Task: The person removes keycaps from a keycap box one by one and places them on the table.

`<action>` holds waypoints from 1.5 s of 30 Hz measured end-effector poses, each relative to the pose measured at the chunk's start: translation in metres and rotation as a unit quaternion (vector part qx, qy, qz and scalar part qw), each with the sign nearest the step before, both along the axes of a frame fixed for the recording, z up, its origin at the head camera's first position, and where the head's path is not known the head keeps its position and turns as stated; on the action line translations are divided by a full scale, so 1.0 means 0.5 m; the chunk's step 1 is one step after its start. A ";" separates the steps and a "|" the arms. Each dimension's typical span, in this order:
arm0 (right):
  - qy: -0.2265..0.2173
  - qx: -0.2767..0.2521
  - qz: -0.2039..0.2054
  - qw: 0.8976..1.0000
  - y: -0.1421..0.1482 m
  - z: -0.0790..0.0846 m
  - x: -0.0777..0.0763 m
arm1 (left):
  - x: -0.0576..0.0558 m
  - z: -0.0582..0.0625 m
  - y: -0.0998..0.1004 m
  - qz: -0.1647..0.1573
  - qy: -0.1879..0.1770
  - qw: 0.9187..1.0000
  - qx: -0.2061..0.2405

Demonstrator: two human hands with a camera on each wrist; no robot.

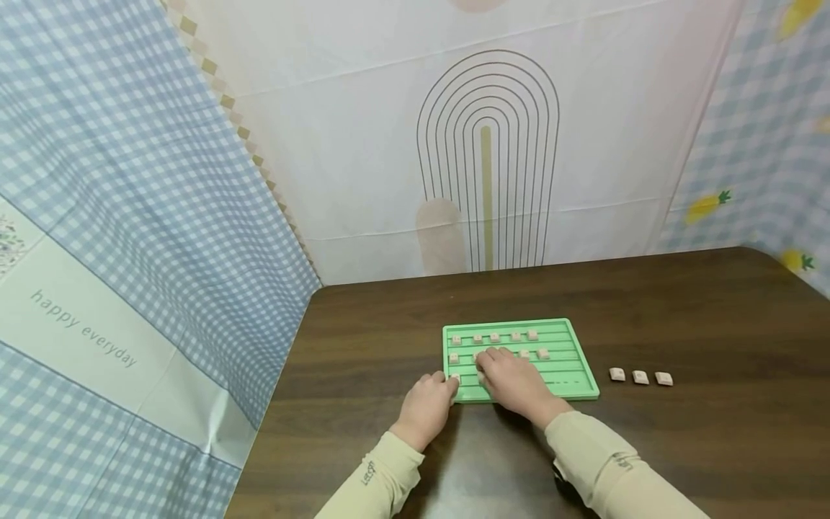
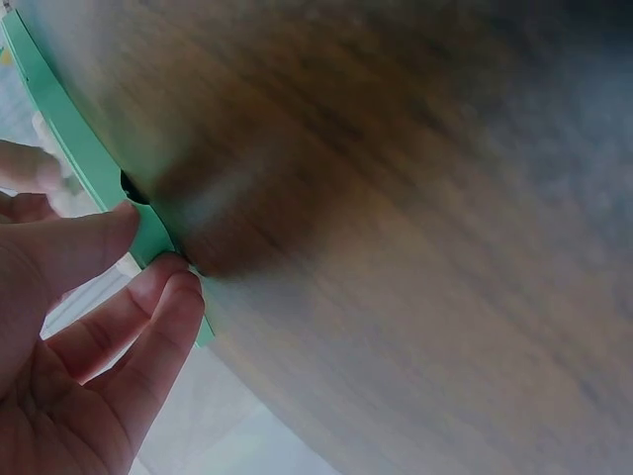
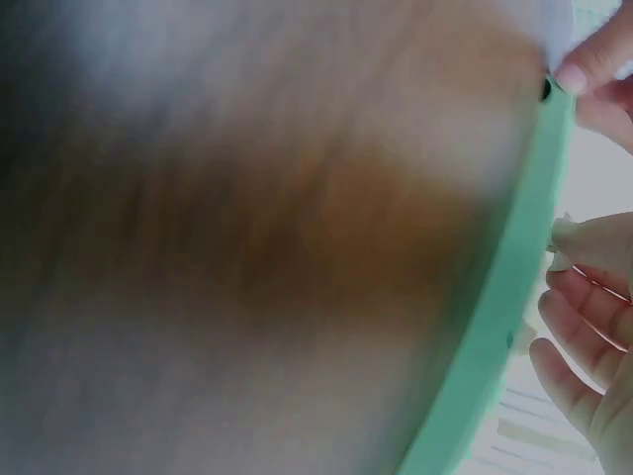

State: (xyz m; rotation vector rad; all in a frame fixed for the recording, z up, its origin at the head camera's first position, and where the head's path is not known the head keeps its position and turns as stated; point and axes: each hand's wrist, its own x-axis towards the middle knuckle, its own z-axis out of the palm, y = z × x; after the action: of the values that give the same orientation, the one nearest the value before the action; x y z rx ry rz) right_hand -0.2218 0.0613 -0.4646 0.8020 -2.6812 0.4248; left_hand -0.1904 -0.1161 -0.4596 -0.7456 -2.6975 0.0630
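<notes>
A green ridged board (image 1: 585, 389) lies on the table, with several small pale keycaps (image 1: 496, 337) set along its rows. At its front left corner, my left hand (image 1: 424, 407) pinches the edge; the thumb and fingertips meet on the green rim (image 2: 84, 148) in the left wrist view. My right hand (image 1: 515, 382) is over the lower left-middle part of the board, covering some of the rows. Between its thumb and fingers shows a small whitish keycap (image 3: 563, 243), close over the board. The right hand's other fingers spread loosely beside it.
Three loose keycaps, the nearest one (image 1: 617, 374) just off the board's right side, lie in a row on the dark wooden table (image 1: 733, 324). A patterned cloth (image 1: 363, 180) hangs behind the table, and a blue checked one (image 1: 194, 238) at the left.
</notes>
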 end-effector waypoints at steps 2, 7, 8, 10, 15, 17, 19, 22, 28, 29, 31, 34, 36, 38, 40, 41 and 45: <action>-0.008 -0.012 -0.010 1.000 0.026 0.008 0.002 | -0.001 -0.002 0.004 -0.003 -0.002 1.000 0.008; -0.019 -0.026 -0.044 0.999 0.127 0.027 0.010 | -0.002 -0.005 0.006 -0.005 -0.017 1.000 0.022; -0.022 -0.025 -0.054 0.998 0.151 0.031 0.011 | -0.002 -0.005 0.006 -0.004 -0.020 1.000 0.023; -0.028 -0.017 -0.077 0.996 0.203 0.041 0.014 | -0.002 -0.005 0.004 -0.002 -0.025 0.999 0.023; -0.046 -0.006 -0.133 0.990 0.336 0.061 0.026 | -0.001 -0.005 0.001 -0.003 -0.032 0.999 0.021; -0.064 -0.009 -0.149 0.987 0.385 0.061 0.030 | -0.002 -0.006 -0.002 -0.003 -0.034 0.999 0.021; -0.088 -0.011 -0.163 0.983 0.432 0.053 0.036 | -0.003 -0.006 -0.004 -0.004 -0.033 0.999 0.024; -0.138 -0.013 -0.179 0.974 0.489 0.032 0.042 | -0.005 -0.007 -0.006 -0.006 -0.031 0.999 0.030; -0.181 -0.005 -0.186 0.966 0.527 -0.001 0.054 | -0.002 -0.005 -0.001 -0.008 -0.031 0.999 0.037; -0.182 -0.003 -0.185 0.966 0.529 -0.003 0.054 | -0.001 -0.004 0.001 -0.010 -0.032 0.999 0.038; -0.181 0.001 -0.184 0.966 0.528 -0.005 0.054 | 0.001 -0.003 0.002 -0.011 -0.035 0.999 0.040; -0.184 0.006 -0.182 0.966 0.526 -0.007 0.053 | 0.002 -0.003 0.002 -0.012 -0.036 0.998 0.043; -0.186 0.008 -0.183 0.965 0.526 -0.008 0.053 | 0.002 -0.005 0.002 -0.012 -0.034 0.998 0.042; -0.190 0.008 -0.182 0.965 0.528 -0.009 0.052 | 0.001 -0.005 0.001 -0.014 -0.031 0.999 0.041; -0.195 0.007 -0.182 0.964 0.530 -0.008 0.052 | 0.001 -0.005 0.001 -0.017 -0.026 0.999 0.042; -0.197 0.006 -0.180 0.964 0.531 -0.007 0.052 | 0.001 -0.004 0.001 -0.017 -0.025 0.999 0.042; -0.203 0.004 -0.173 0.964 0.530 0.001 0.051 | 0.002 0.000 0.002 -0.020 -0.023 0.999 0.043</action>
State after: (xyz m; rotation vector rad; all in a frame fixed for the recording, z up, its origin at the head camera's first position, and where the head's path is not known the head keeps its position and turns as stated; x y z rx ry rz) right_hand -0.1961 0.3264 -0.4641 0.2485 -3.1186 0.5359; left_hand -0.1894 -0.1150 -0.4596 -0.7820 -2.7082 -0.0812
